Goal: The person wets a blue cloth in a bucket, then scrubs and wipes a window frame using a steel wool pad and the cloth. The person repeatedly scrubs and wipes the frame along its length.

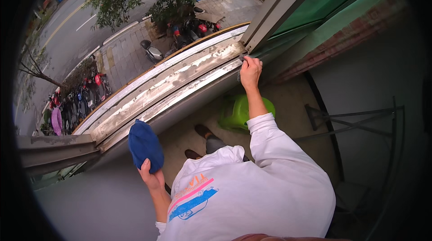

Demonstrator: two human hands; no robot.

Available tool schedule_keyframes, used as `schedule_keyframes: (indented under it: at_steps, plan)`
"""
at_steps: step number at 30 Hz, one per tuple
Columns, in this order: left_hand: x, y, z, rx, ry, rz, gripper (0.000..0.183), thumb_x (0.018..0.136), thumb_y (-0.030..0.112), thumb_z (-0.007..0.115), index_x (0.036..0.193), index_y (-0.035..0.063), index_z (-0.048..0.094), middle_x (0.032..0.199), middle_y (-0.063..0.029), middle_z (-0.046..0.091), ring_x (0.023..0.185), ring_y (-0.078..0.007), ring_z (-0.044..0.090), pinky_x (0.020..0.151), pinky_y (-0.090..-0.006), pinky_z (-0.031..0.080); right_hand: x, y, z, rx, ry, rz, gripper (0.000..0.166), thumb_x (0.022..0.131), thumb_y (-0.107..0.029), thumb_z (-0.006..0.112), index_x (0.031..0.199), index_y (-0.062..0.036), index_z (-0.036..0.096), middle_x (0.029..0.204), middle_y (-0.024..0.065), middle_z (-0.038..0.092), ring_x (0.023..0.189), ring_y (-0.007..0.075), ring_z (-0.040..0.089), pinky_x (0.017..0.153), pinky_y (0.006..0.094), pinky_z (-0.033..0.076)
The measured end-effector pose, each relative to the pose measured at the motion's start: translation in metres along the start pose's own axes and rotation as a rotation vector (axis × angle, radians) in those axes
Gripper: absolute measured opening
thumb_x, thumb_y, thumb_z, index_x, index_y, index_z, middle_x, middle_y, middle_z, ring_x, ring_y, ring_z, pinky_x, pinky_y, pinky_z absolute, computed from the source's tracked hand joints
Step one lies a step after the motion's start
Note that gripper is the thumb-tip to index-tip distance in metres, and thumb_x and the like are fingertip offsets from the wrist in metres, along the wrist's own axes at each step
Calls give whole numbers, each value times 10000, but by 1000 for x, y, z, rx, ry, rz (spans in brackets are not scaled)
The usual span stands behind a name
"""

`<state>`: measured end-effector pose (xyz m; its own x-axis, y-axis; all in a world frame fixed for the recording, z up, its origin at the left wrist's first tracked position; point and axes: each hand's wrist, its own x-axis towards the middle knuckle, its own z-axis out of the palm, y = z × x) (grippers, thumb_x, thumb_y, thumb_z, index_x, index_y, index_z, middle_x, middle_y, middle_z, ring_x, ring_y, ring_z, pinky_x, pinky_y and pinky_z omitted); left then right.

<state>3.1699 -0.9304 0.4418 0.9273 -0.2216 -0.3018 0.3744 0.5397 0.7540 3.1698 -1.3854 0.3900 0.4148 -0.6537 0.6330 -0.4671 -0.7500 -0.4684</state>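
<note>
My left hand (151,176) grips the lower end of a folded blue cloth (145,145), held up beside the inner edge of the window sill. At the far right end of the sliding window track (195,89), my right hand (251,69) pinches a dark grey rag (241,58). The rag touches the track by the foot of the sash frame (280,8), and a strip of it hangs below my fingers. Pale and brown stains mark the metal sill (162,91). My fingers hide part of the rag.
Below the sill, a bright green plastic stool or bucket (233,113) stands on the floor near my shoes (202,130). A metal rack (357,123) is at the right. A patterned curtain (354,28) hangs beside the sash. Outside, far below, are a street, trees and parked scooters (152,51).
</note>
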Motion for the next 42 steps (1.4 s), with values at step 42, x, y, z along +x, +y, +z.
schedule_keyframes:
  at_steps: [42]
  plan:
    - [125,-37,368,86,-630,171,350,908,87,577,1208,75,398,1058,-72,560,913,-147,575,799,-306,506,-70,69,-55,888,-408,856,165,808,-24,646,968,12,662,780,-28,600,697,36,511,635,191,424]
